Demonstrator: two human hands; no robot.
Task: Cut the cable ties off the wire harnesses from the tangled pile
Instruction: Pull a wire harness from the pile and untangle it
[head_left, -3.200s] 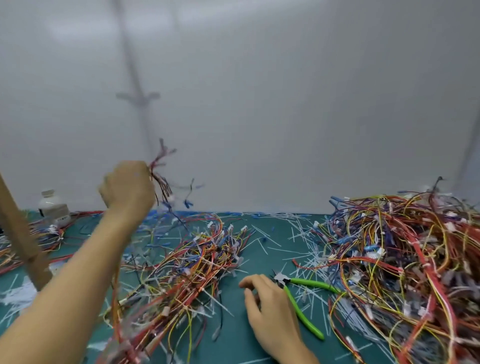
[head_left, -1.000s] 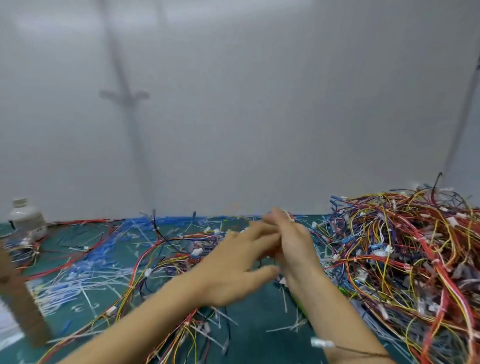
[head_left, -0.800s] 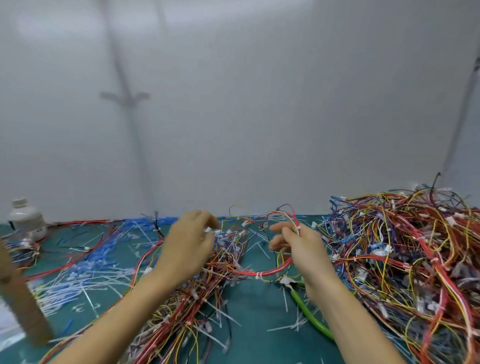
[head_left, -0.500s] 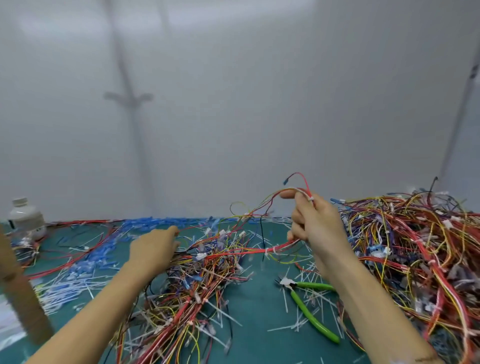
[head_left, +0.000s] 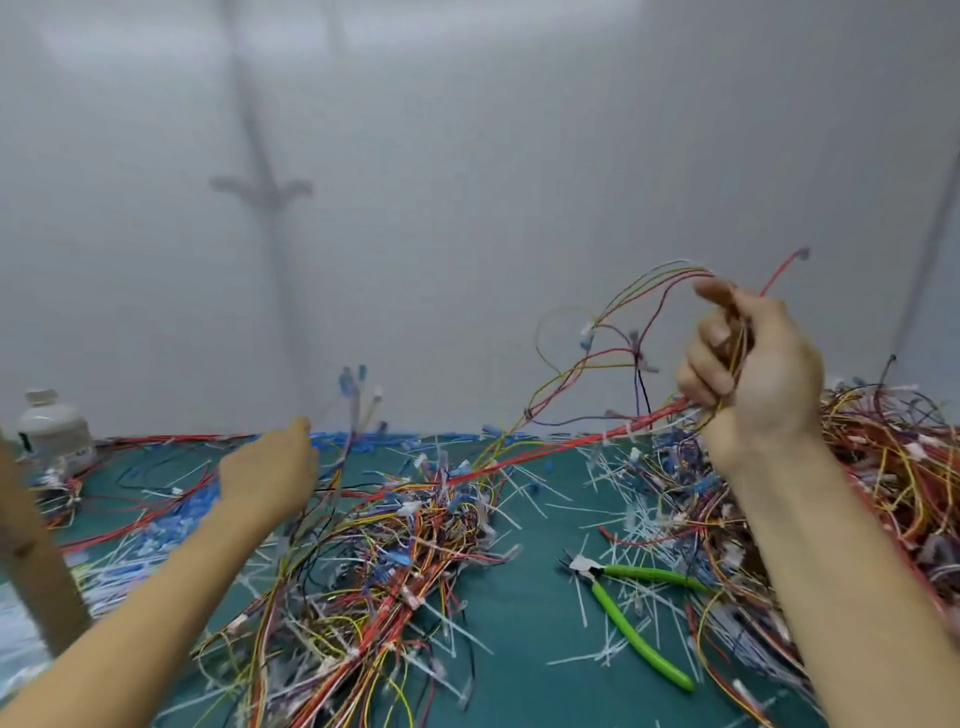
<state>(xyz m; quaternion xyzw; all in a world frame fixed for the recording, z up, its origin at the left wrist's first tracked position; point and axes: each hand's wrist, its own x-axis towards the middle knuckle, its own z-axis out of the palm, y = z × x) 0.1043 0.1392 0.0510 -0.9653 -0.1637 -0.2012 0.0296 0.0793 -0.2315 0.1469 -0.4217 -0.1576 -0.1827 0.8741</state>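
My right hand (head_left: 753, 374) is raised above the table and grips a harness (head_left: 597, 395) of red, yellow and black wires. The harness trails down to the left into the middle wire pile (head_left: 389, 561). A white cable tie (head_left: 626, 428) sits on its red strand. My left hand (head_left: 270, 473) is low at the pile's far left edge, with its fingers hidden behind its back. Blurred wires with blue connectors (head_left: 356, 384) stick up just beyond it. Green-handled cutters (head_left: 639, 613) lie on the green mat (head_left: 530, 597) between the piles.
A large tangled pile (head_left: 893, 467) fills the right side. Cut white and blue ties (head_left: 130, 535) litter the mat. A white bottle (head_left: 52, 426) stands far left, with a wooden post (head_left: 36, 561) in front of it. A grey wall closes the back.
My right hand has lifted the harness higher and to the right, pulling it out of the middle pile. My left hand stays low at the pile's left edge.
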